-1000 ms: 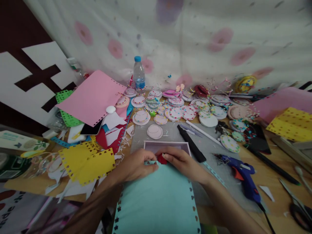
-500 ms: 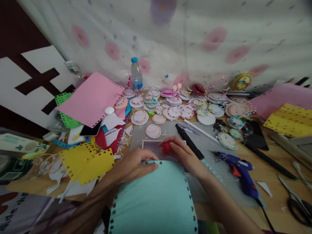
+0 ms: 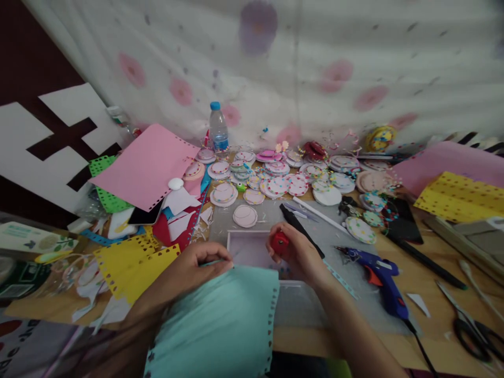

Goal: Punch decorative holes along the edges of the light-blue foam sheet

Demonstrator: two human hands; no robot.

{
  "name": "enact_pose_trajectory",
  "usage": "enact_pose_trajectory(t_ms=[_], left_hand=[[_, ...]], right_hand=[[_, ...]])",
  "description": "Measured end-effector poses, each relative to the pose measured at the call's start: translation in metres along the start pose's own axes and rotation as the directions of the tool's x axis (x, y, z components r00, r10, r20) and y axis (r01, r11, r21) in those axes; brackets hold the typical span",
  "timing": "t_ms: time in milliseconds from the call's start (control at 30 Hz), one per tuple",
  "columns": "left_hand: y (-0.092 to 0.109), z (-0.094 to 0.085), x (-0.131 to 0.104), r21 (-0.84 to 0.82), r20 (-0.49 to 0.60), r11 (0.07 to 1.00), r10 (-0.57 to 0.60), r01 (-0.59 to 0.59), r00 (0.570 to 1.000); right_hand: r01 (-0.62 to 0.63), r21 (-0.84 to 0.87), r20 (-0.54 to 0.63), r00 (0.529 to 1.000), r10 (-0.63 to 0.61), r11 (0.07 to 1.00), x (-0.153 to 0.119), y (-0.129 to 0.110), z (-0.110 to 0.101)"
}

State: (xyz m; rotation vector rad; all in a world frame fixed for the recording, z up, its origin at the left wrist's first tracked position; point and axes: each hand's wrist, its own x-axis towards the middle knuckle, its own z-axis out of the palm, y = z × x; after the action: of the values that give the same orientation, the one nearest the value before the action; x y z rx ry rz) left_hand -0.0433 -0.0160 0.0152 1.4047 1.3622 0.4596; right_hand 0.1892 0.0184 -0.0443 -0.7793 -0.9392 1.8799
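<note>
Teal sheet (image 3: 224, 320): is being pinched by left fingers (image 3: 212, 249), lower centre.
Red object (image 3: 279, 243): is being clamped by right fingers (image 3: 290, 230), frame centre.

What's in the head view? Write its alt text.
The left hand holds a teal sheet with punched edges; the right hand grips a small red object at a shallow tray. Beyond are decorated discs and a bottle; a blue glue gun lies to the right.
</note>
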Motion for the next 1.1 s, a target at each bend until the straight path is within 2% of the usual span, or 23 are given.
enact_pose_trajectory(t_ms=[167, 300, 400, 500, 600, 667, 733, 800, 867, 933, 1000, 1100], left_hand=[[-0.005, -0.006, -0.010, -0.074, -0.091, 0.997, 0.016, -0.023, 0.996], [-0.011, -0.012, -0.016, -0.149, -0.212, 0.989, -0.015, -0.017, 0.977], [-0.020, -0.014, -0.015, -0.228, -0.346, 0.974, -0.064, -0.017, 0.936], [-0.026, -0.011, -0.011, -0.281, -0.392, 0.958, -0.071, -0.046, 0.917], [-0.028, -0.012, -0.008, -0.242, -0.384, 0.968, -0.037, -0.062, 0.922], [-0.029, -0.016, -0.010, -0.218, -0.314, 0.974, -0.008, -0.064, 0.949], [-0.034, -0.022, -0.014, -0.219, -0.174, 0.974, 0.022, -0.061, 0.984], [-0.042, -0.026, -0.020, -0.222, -0.068, 0.974, 0.031, -0.045, 0.997], [-0.049, -0.025, -0.024, -0.224, 0.010, 0.975, 0.014, -0.011, 1.000], [-0.052, -0.020, -0.027, -0.258, 0.061, 0.966, -0.007, 0.023, 0.998], [-0.050, -0.013, -0.028, -0.308, 0.041, 0.951, -0.017, 0.029, 0.999], [-0.042, -0.004, -0.028, -0.378, -0.094, 0.925, -0.007, -0.029, 0.996]], right_hand=[[-0.002, 0.000, -0.003, 1.000, 0.002, 1.000, -0.001, 0.001, 0.001], [0.009, -0.056, 0.068, 0.998, -0.005, 0.998, -0.006, 0.002, -0.002], [-0.006, -0.173, 0.113, 0.993, 0.026, 0.985, -0.008, 0.002, -0.003], [-0.055, -0.369, 0.129, 0.986, 0.110, 0.928, -0.009, -0.002, 0.000], [-0.136, -0.479, 0.139, 0.964, 0.228, 0.867, -0.013, -0.007, 0.001], [-0.160, -0.469, 0.104, 0.966, 0.235, 0.868, -0.020, -0.011, -0.001], [-0.146, -0.463, 0.016, 0.985, 0.174, 0.874, -0.033, -0.015, -0.008], [-0.118, -0.501, -0.112, 0.991, 0.071, 0.858, -0.050, -0.017, -0.016], [-0.081, -0.578, -0.212, 0.976, -0.054, 0.812, -0.069, -0.016, -0.025], [-0.038, -0.671, -0.244, 0.954, -0.172, 0.740, -0.086, -0.012, -0.030], [0.001, -0.747, -0.210, 0.949, -0.237, 0.665, -0.099, -0.006, -0.033], [0.025, -0.794, -0.154, 0.958, -0.241, 0.607, -0.112, 0.005, -0.032]])
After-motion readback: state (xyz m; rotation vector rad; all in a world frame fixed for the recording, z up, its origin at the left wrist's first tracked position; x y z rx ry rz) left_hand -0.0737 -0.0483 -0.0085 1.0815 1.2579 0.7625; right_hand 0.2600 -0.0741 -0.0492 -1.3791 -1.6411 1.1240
